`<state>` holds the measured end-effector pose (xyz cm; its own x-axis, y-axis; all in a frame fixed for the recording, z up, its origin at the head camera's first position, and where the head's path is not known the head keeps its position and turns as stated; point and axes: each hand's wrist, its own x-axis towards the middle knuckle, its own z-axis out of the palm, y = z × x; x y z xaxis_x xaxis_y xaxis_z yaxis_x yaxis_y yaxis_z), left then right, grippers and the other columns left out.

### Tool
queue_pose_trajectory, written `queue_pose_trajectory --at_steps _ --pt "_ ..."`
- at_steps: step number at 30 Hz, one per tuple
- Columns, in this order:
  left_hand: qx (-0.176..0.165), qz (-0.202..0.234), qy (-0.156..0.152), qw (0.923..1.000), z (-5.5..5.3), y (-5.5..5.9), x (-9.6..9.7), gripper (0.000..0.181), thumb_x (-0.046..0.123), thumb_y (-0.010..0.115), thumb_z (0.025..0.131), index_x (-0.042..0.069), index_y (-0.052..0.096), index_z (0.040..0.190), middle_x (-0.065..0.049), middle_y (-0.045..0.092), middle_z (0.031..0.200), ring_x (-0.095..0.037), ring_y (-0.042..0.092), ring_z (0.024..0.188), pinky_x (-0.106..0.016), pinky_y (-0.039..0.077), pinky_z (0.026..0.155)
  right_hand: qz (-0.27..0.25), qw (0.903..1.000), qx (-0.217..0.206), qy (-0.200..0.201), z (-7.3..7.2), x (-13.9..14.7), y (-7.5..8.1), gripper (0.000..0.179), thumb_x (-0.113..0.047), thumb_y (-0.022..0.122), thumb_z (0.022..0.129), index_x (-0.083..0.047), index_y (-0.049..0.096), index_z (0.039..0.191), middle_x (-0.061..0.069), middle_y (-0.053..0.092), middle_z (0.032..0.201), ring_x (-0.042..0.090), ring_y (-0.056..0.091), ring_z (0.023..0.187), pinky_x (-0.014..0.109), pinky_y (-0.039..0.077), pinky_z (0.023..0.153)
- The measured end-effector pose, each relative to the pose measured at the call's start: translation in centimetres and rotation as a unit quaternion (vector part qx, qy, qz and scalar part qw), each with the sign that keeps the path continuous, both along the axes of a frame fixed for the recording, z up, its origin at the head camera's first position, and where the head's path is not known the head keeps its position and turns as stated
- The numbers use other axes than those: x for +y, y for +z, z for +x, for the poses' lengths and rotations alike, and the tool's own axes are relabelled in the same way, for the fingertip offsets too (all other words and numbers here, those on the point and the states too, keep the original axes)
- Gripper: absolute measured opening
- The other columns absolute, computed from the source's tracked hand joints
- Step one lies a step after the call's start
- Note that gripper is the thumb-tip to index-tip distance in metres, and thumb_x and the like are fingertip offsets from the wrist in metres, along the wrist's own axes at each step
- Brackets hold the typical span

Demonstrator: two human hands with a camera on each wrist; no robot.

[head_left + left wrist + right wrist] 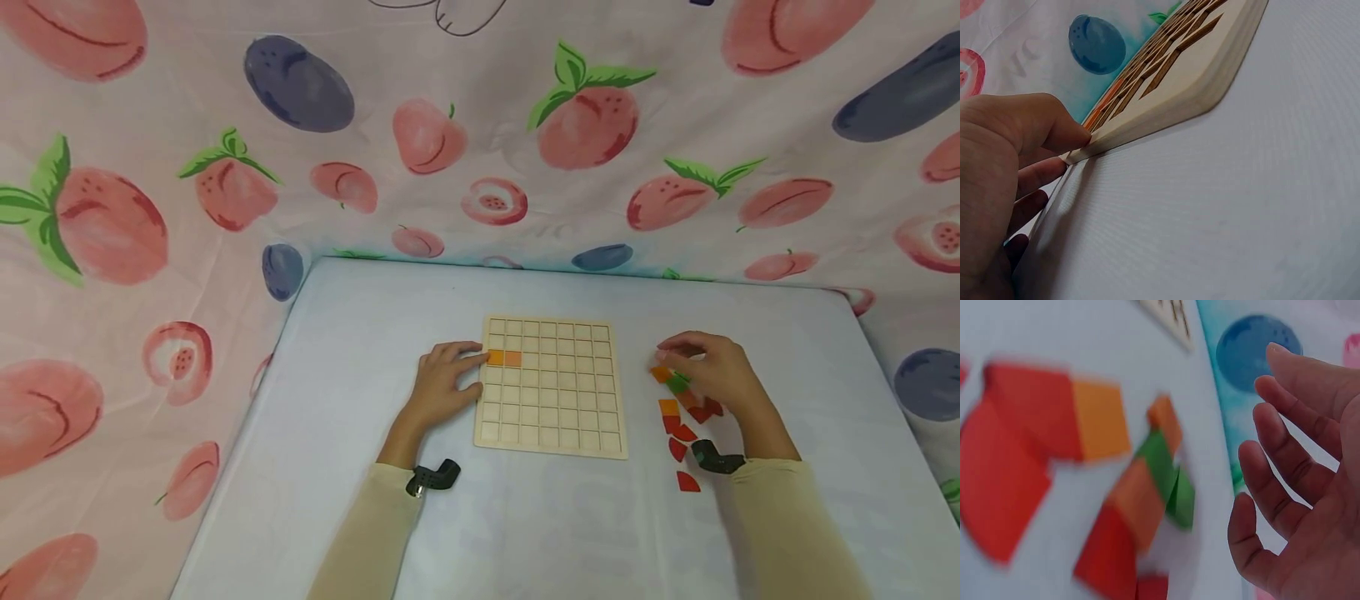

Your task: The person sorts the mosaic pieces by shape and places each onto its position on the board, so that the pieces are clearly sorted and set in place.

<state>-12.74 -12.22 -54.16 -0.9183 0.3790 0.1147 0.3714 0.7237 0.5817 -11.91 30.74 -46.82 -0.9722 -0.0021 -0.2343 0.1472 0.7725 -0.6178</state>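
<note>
My left hand (pixel 444 382) rests at the left side of a square wooden grid board (pixel 551 453), fingertips and thumb touching its rim. Seen from the left wrist, the thumb lies against the edge of the board (pixel 1166 115). Two squares, a yellow-orange tile (pixel 496 357) and an orange tile (pixel 513 358), fill neighbouring cells near that side. Over the loose pieces to the right hovers my right hand (pixel 712 367), its fingers loosely bent. The right wrist view shows nothing between its fingers. Close by are a green piece (pixel 1158 459) and an orange piece (pixel 1138 503).
Several red pieces, among them a rounded red piece (pixel 687 482), lie right of the board beside a yellow-orange square (pixel 668 407). All rests on a white table (pixel 360 333). A fruit-patterned cloth (pixel 337 225) hangs behind and to the left.
</note>
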Motion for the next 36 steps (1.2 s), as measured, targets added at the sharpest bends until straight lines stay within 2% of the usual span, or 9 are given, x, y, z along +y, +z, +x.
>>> queue_pose_trajectory --at_steps 3,11,18,26,36 --pt "0.000 0.004 0.000 1.0000 0.0 0.0 0.0 0.050 0.025 0.067 0.087 0.020 0.067 0.137 0.002 0.056 0.146 -0.025 0.045 0.135 -0.051 0.034 0.105 0.018 0.9996 -0.013 -0.015 0.3 1.2 -0.5 0.050 -0.054 0.063 0.096 -0.013 0.069 0.124 0.018 0.065 0.121 0.035 0.054 0.113 0.045 0.051 0.083" --pt "-0.002 0.004 0.000 1.0000 0.0 0.0 -0.1 0.050 0.025 0.067 0.087 0.021 0.067 0.137 0.002 0.056 0.147 -0.025 0.045 0.136 -0.051 0.033 0.106 0.048 0.9981 -0.024 -0.030 0.8 3.3 -1.8 0.052 -0.052 0.063 0.096 -0.008 0.068 0.123 0.018 0.065 0.117 0.033 0.054 0.105 0.028 0.049 0.070" --pt "-0.003 0.000 0.000 1.0000 0.0 0.0 -0.1 0.050 0.024 0.067 0.088 0.021 0.066 0.138 0.002 0.056 0.147 -0.025 0.045 0.136 -0.051 0.034 0.105 0.060 0.9978 -0.019 -0.022 0.8 4.5 -2.7 0.056 -0.055 0.065 0.094 -0.006 0.068 0.123 0.019 0.068 0.113 0.033 0.055 0.104 0.030 0.047 0.072" --pt "0.002 -0.007 -0.001 1.0000 0.0 0.1 0.0 0.050 0.025 0.067 0.087 0.021 0.067 0.137 0.002 0.056 0.146 -0.025 0.045 0.135 -0.051 0.035 0.104 0.052 0.9971 -0.047 -0.029 0.8 5.2 -2.8 0.058 -0.053 0.069 0.092 -0.004 0.067 0.123 0.017 0.064 0.109 0.032 0.052 0.101 0.030 0.046 0.070" --pt "0.006 0.001 -0.004 1.0000 -0.1 0.0 0.0 0.050 0.025 0.067 0.087 0.020 0.067 0.137 0.001 0.057 0.146 -0.027 0.046 0.135 -0.052 0.035 0.104 0.057 0.9975 -0.030 -0.027 0.7 4.7 -2.8 0.046 -0.042 0.073 0.093 -0.003 0.068 0.117 0.015 0.064 0.103 0.030 0.053 0.096 0.029 0.046 0.069"
